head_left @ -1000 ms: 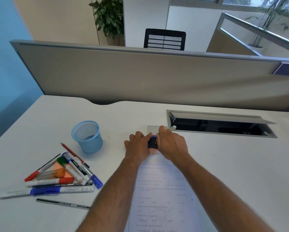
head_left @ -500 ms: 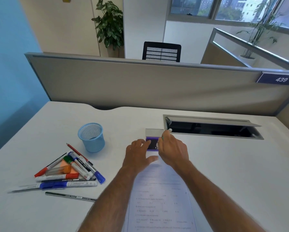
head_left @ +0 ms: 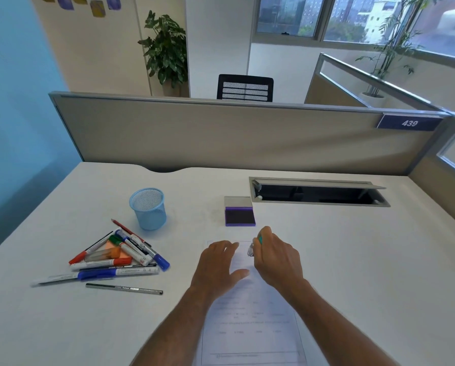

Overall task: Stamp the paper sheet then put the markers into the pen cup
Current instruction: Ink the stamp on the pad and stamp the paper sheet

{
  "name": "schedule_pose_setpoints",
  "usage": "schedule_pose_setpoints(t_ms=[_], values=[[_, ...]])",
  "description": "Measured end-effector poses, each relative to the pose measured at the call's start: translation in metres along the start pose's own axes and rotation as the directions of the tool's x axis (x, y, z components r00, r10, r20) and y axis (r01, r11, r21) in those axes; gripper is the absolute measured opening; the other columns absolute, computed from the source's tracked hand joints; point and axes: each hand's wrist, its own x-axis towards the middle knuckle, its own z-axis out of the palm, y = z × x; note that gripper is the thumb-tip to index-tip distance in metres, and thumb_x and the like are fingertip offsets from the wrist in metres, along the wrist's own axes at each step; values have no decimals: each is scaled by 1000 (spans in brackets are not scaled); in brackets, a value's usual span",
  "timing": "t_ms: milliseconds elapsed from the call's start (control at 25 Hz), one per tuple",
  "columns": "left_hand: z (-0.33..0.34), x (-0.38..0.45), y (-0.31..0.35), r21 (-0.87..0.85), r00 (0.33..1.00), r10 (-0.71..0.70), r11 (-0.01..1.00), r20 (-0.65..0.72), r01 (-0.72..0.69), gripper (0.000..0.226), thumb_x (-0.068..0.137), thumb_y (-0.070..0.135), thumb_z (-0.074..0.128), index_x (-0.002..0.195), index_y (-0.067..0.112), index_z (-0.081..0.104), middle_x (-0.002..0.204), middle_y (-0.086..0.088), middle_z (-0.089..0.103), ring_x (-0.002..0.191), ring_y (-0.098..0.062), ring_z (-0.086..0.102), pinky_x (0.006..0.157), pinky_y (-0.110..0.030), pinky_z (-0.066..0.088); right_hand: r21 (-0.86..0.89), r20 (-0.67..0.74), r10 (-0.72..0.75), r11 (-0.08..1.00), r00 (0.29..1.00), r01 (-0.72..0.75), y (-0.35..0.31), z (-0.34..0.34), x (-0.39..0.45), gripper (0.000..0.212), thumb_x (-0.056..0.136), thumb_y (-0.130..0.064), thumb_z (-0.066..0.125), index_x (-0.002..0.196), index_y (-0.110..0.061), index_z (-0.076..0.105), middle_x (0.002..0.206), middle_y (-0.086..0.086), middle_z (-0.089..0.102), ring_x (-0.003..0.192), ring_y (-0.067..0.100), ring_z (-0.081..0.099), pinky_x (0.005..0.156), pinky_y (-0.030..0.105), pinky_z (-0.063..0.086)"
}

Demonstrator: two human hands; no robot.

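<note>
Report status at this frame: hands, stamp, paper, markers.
Right hand shut on stamp, over paper sheet. Left hand open, flat on sheet. Ink pad open. Markers on desk, pen cup empty. Path clear.

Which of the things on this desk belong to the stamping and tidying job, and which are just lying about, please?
Job: paper sheet, ink pad, stamp in the right hand, markers, pen cup.

Lying about: orange sticky notes, cable hatch, desk number plate.
</note>
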Motion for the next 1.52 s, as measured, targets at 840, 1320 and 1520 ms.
schedule_pose_setpoints(t_ms=[840, 1320, 1520], values=[[5, -80, 7, 223, 991, 80, 969, 104, -102, 82, 72, 83, 45, 142, 40, 41, 149, 5, 40, 132, -18, 35, 106, -38, 34, -51, 20, 98, 994, 995, -96, 15, -21, -156, 17, 96, -35, 37, 82, -25, 34, 66, -4, 55, 53, 19, 55, 53, 34, 46], [3, -81, 6, 234, 986, 67, 967, 154, -102, 82, 66, 84, 54, 136, 42, 49, 145, 3, 41, 125, -21, 38, 103, -37, 33, -110, 15, 91, 990, 996, -89, 26, -32, -194, 19, 96, -38, 38, 81, -26, 33, 60, -5, 49, 45, 16, 40, 45, 29, 32], [2, -80, 7, 207, 983, 53, 974, 176, -90, 83, 65, 84, 57, 136, 43, 49, 145, 4, 40, 125, -20, 37, 103, -36, 32, -138, 29, 87, 987, 996, -82, 28, -33, -207, 19, 95, -40, 37, 81, -29, 31, 62, -4, 52, 46, 17, 40, 44, 29, 34]])
